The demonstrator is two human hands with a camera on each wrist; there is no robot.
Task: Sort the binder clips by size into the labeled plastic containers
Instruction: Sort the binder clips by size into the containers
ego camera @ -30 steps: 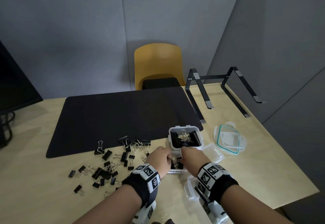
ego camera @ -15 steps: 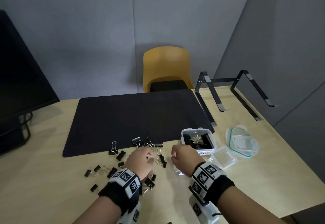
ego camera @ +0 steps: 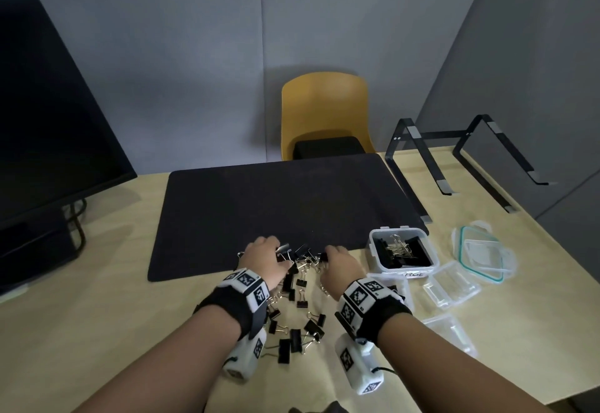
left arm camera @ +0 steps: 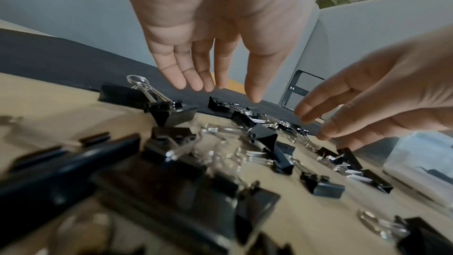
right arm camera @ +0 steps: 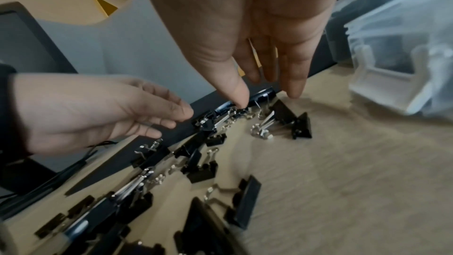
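Black binder clips (ego camera: 293, 321) lie scattered on the wooden tabletop (ego camera: 97, 331). The left hand (ego camera: 264, 261) and right hand (ego camera: 341, 266) hover over them, fingers loose, holding nothing. A clear box (ego camera: 402, 255) of clips sits right. Farther off are a black mat (ego camera: 276, 198), yellow chair (ego camera: 324, 114) and grey walls (ego camera: 194, 39).

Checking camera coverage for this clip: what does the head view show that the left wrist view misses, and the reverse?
Only the head view shows the open container already holding clips, with a label partly hidden, the loose lids to its right, the yellow chair, the monitor and the stand. Only the left wrist view shows the left hand from below, fingers straight, holding nothing. Both show the right hand, the scattered binder clips and the black mat.
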